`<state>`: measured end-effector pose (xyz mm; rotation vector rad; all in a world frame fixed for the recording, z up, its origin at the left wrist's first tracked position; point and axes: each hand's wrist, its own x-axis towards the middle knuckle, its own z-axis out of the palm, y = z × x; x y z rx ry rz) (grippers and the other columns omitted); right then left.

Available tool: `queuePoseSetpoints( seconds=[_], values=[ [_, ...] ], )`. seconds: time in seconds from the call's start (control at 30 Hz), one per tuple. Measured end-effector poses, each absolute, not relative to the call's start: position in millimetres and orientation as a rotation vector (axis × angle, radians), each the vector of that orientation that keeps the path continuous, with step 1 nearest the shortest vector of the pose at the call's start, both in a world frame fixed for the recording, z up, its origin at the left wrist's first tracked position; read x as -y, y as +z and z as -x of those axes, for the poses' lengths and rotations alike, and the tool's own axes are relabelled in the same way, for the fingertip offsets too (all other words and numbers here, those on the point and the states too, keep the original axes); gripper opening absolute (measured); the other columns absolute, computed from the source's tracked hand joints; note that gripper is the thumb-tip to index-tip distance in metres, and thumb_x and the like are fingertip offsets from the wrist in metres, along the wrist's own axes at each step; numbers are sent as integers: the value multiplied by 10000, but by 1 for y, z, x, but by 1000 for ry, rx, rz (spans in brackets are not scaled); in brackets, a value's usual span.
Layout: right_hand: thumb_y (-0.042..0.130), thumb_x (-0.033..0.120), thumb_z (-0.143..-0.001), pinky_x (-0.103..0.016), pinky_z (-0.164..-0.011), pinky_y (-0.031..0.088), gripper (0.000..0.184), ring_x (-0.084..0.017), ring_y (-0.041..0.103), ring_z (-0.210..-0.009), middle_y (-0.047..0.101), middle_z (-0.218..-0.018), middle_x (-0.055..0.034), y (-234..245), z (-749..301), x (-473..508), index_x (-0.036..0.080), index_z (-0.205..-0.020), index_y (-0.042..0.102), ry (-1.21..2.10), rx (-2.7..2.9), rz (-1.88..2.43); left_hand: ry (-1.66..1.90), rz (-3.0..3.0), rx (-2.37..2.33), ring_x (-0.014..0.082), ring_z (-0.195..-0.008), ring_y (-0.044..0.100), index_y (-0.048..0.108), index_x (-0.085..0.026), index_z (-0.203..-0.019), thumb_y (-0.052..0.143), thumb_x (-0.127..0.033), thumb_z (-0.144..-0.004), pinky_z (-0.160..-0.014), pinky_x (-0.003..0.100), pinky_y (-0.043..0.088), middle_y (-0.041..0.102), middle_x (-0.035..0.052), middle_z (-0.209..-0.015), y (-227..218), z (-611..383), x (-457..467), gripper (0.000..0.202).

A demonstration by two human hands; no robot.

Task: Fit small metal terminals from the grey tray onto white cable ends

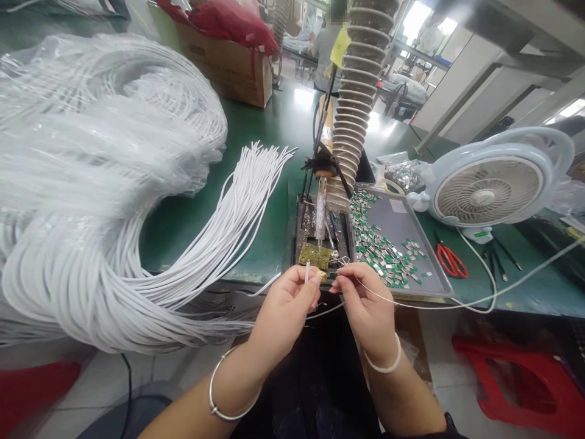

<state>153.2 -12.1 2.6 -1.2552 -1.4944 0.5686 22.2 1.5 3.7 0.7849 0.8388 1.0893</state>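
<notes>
A green workbench (269,238) carries a huge bundle of white cable (100,152) and, straight ahead, a metal tray (397,210) of green-and-silver components beside a soldering iron (320,210). Just above the bench edge, the left hand (283,311) pinches an upright white cable end (307,271); the right hand (370,311) pinches a thin wire (411,303).

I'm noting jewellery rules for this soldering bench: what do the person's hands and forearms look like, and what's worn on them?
The left hand and right hand are ungloved, and the forearms show no sleeves. The left wrist wears a thin, open silver bangle; the right wrist wears a plain white band.
</notes>
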Motion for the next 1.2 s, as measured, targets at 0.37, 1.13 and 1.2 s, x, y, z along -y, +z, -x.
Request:
queuePoseSetpoints(
  seconds=[0.37,1.13,1.2],
  values=[
    [535,223,-835,-259,-589,475,44,-127,570,-679,555,-745,2,-2,-143,12,221,-869,564,597,1428,1299,1119,-859,-851,56,-525,373,503,-178,-644,538,-208,-813,-590,204,367,546,-31,-743,10,-22,-3,175],
    [517,203,-844,-248,-561,475,45,-107,550,-620,544,-747,4,-3,-142,11,202,-836,561,571,1486,1257,1134,-879,-911,99,-751,520,509,-183,-644,554,-196,-796,-628,202,375,583,15,-913,10,-21,-1,159],
    [514,200,-845,-250,-557,479,49,-111,552,-627,550,-749,1,-2,-143,10,203,-842,564,544,1516,1247,1128,-856,-921,95,-726,515,504,-183,-648,561,-201,-791,-625,205,375,579,11,-909,10,-21,-1,155]
  ],
)
